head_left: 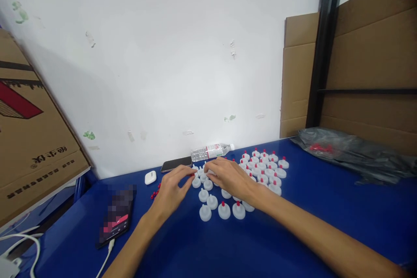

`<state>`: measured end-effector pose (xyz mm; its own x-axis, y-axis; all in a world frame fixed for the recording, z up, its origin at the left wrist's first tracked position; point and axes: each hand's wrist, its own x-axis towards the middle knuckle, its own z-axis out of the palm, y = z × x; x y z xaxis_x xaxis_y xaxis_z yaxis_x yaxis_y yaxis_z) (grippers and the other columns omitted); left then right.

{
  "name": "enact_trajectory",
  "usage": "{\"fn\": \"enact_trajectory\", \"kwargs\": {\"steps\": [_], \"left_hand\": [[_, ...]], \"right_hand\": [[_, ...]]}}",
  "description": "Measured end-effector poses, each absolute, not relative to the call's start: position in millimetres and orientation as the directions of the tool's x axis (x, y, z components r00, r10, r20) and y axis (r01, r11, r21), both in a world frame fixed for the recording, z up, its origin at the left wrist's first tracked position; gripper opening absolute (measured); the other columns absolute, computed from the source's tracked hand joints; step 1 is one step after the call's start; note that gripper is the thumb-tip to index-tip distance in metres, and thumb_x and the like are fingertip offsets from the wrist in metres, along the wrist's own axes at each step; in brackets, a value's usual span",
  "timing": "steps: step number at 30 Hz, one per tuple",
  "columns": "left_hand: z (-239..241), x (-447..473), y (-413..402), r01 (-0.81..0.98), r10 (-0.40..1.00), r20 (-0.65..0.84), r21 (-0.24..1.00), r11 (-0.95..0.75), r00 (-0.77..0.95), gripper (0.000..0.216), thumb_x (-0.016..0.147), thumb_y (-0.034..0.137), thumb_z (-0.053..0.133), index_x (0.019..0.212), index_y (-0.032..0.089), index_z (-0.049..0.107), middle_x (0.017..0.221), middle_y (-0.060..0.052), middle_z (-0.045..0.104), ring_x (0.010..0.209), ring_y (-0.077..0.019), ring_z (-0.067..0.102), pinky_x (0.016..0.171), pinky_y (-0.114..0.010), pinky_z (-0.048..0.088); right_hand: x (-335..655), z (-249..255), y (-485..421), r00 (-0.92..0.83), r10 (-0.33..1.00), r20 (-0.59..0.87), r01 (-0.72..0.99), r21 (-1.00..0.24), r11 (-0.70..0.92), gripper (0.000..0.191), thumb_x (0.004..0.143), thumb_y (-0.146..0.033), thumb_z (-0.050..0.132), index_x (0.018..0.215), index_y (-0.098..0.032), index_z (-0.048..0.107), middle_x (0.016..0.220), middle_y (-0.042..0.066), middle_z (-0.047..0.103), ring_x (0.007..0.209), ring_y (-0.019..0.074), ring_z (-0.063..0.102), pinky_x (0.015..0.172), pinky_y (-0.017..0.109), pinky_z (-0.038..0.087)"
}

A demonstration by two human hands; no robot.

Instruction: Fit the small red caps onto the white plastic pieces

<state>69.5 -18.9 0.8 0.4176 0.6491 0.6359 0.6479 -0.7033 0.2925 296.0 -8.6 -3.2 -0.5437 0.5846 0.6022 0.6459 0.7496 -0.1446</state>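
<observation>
Over the white spout lids, my left hand (172,186) pinches a small red tip cap (194,174) between thumb and fingertips. Close beside it, the curled fingers of my right hand (226,176) are closed around a white lid (210,172), mostly hidden by the fingers. Below both hands stand several lids with bare spouts (205,212). Lids wearing red tips (239,210) stand at the front, and a larger group (262,177) spreads to the right of my right hand. Loose red tip caps (154,194) lie left of my left hand, partly covered by it.
A lit phone (117,215) on a white cable lies at left on the blue table (182,252). Along the wall are a white earbud case (150,177), a dark phone (176,164) and a lying water bottle (211,151). A grey plastic bag (355,156) rests at right.
</observation>
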Motion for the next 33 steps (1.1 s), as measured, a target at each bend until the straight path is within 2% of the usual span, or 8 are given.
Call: {"fn": "enact_trajectory", "kwargs": {"steps": [9, 12, 16, 20, 22, 25, 28, 33], "left_hand": [[-13.2, 88.0, -27.1, 0.503, 0.48, 0.774, 0.245, -0.829, 0.414, 0.011, 0.094, 0.02, 0.062, 0.1, 0.021, 0.072, 0.097, -0.004, 0.075, 0.089, -0.017, 0.07, 0.081, -0.027, 0.056], [-12.9, 89.4, -26.9, 0.461, 0.607, 0.721, 0.436, -0.773, 0.335, 0.007, 0.091, 0.024, 0.067, 0.093, 0.021, 0.073, 0.091, -0.003, 0.073, 0.083, -0.0167, 0.069, 0.078, -0.028, 0.056], [-11.5, 87.1, -21.3, 0.225, 0.822, 0.527, 0.793, -0.567, 0.213, 0.019, 0.079, 0.031, 0.079, 0.093, 0.019, 0.073, 0.098, -0.005, 0.068, 0.081, -0.0161, 0.065, 0.07, -0.027, 0.057], [-5.4, 82.2, -19.9, 0.017, 0.909, 0.314, 0.944, -0.331, 0.274, 0.056, 0.071, 0.029, 0.086, 0.122, 0.025, 0.066, 0.12, -0.007, 0.062, 0.083, -0.0138, 0.063, 0.069, -0.025, 0.054], [-1.7, 81.5, -23.6, -0.064, 0.913, 0.247, 0.969, -0.239, 0.324, 0.067, 0.071, 0.03, 0.086, 0.132, 0.025, 0.06, 0.122, -0.009, 0.061, 0.079, -0.0125, 0.061, 0.061, -0.022, 0.051], [2.3, 83.3, -31.8, -0.132, 0.867, 0.181, 0.982, -0.135, 0.465, 0.058, 0.073, 0.035, 0.084, 0.125, 0.017, 0.067, 0.101, -0.009, 0.066, 0.067, -0.0102, 0.054, 0.051, -0.019, 0.044], [4.1, 85.4, -37.5, -0.169, 0.787, 0.148, 0.984, -0.056, 0.599, 0.045, 0.075, 0.041, 0.081, 0.107, 0.009, 0.076, 0.075, -0.004, 0.061, 0.059, -0.0088, 0.049, 0.05, -0.02, 0.045], [6.0, 84.3, -37.3, -0.161, 0.797, 0.141, 0.985, -0.056, 0.587, 0.035, 0.08, 0.035, 0.079, 0.102, 0.008, 0.077, 0.068, -0.001, 0.055, 0.057, -0.007, 0.045, 0.051, -0.018, 0.045]], "right_hand": [[292.2, -6.0, -11.5, -0.587, 0.515, 0.625, 0.632, -0.045, 0.774, 0.003, 0.095, -0.018, 0.059, 0.093, -0.021, 0.059, 0.084, 0.002, 0.068, 0.083, 0.0185, 0.063, 0.065, 0.026, 0.043], [292.4, -9.5, -7.8, -0.592, 0.458, 0.664, 0.59, -0.03, 0.807, 0.003, 0.096, -0.019, 0.059, 0.096, -0.02, 0.061, 0.086, 0.003, 0.07, 0.083, 0.0184, 0.064, 0.067, 0.027, 0.046], [294.1, -11.8, -3.4, -0.57, 0.386, 0.725, 0.503, -0.063, 0.862, 0.008, 0.096, -0.018, 0.057, 0.101, -0.02, 0.063, 0.094, 0.005, 0.072, 0.089, 0.0184, 0.065, 0.073, 0.028, 0.05], [292.3, -7.7, -8.3, -0.564, 0.291, 0.773, 0.424, -0.032, 0.905, 0.011, 0.097, -0.02, 0.057, 0.106, -0.021, 0.064, 0.097, 0.006, 0.073, 0.088, 0.0184, 0.065, 0.075, 0.029, 0.052], [288.6, -5.7, -13.9, -0.542, 0.231, 0.808, 0.396, 0.004, 0.918, 0.011, 0.097, -0.022, 0.056, 0.106, -0.02, 0.064, 0.094, 0.006, 0.074, 0.081, 0.0174, 0.065, 0.073, 0.028, 0.051], [280.8, -5.6, -22.9, -0.482, 0.154, 0.863, 0.394, 0.056, 0.917, 0.011, 0.096, -0.02, 0.054, 0.097, -0.019, 0.065, 0.078, 0.002, 0.071, 0.064, 0.0141, 0.061, 0.061, 0.025, 0.046], [274.6, -8.3, -28.2, -0.452, 0.13, 0.883, 0.425, 0.085, 0.901, 0.014, 0.093, -0.019, 0.051, 0.093, -0.019, 0.066, 0.061, -0.002, 0.063, 0.053, 0.0121, 0.055, 0.051, 0.025, 0.037], [273.7, -11.0, -25.8, -0.487, 0.18, 0.854, 0.453, 0.071, 0.889, 0.015, 0.092, -0.02, 0.051, 0.097, -0.019, 0.066, 0.061, -0.004, 0.064, 0.052, 0.0104, 0.057, 0.052, 0.024, 0.036]]}}
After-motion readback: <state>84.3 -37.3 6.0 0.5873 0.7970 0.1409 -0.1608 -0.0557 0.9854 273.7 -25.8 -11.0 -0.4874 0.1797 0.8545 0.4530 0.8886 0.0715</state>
